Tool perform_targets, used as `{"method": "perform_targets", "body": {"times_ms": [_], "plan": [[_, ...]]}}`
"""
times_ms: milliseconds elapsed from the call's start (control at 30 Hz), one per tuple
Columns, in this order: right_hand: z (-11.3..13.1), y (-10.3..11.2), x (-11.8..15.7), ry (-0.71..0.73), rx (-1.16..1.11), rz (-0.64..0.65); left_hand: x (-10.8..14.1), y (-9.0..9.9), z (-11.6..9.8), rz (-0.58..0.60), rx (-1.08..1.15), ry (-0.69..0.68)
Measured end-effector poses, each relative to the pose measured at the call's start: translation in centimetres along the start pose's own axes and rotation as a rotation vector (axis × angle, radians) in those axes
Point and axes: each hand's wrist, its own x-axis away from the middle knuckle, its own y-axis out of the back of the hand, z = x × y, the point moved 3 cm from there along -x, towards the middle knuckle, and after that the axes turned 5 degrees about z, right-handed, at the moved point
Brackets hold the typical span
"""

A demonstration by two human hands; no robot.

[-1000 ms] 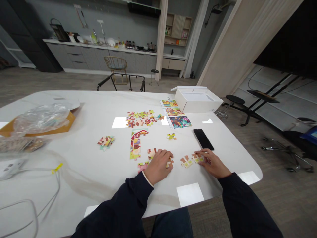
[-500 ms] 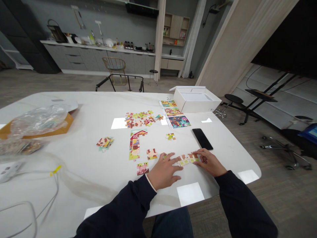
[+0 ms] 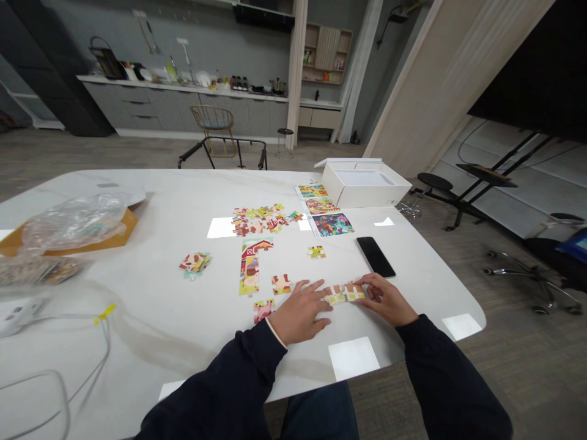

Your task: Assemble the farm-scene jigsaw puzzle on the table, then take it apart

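Note:
Between my hands lies a short strip of jigsaw puzzle pieces, brown above and pale green below. My left hand rests flat with spread fingers, its fingertips over the strip's left end. At the other end, my right hand pinches a puzzle piece between thumb and fingers. Left of my left hand are a loose piece with brown patches and a pink piece. A joined puzzle section with a red barn lies beyond them. One green piece sits alone farther out.
Loose puzzle pieces spread near the middle, and a small pile lies left. Picture sheets lie by a white box. A phone is near my right hand. Plastic packaging and a cable occupy the left.
My right hand has shifted slightly left with its puzzle piece, and the gap in the strip has closed. My left hand has moved slightly left, still spread.

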Motion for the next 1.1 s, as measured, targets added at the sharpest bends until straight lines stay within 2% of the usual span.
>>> {"method": "perform_targets", "body": {"times_ms": [200,567,933,1033,1100], "plan": [[-0.2,-0.5,-0.6,0.019,0.038,0.045,0.0,0.0,0.1,-0.022,0.011,0.012],[0.3,-0.1,-1.7,0.032,0.085,0.107,0.0,-0.3,0.3,-0.005,-0.010,0.019],[0.3,-0.4,-1.5,0.043,0.165,0.137,0.0,-0.3,0.2,-0.005,-0.006,0.029],[0.3,-0.6,-1.2,0.055,0.226,0.131,0.0,-0.4,0.3,0.000,-0.007,0.030],[0.8,-0.8,-0.9,0.082,0.272,0.083,0.0,-0.5,0.4,-0.003,-0.011,0.028]]}}
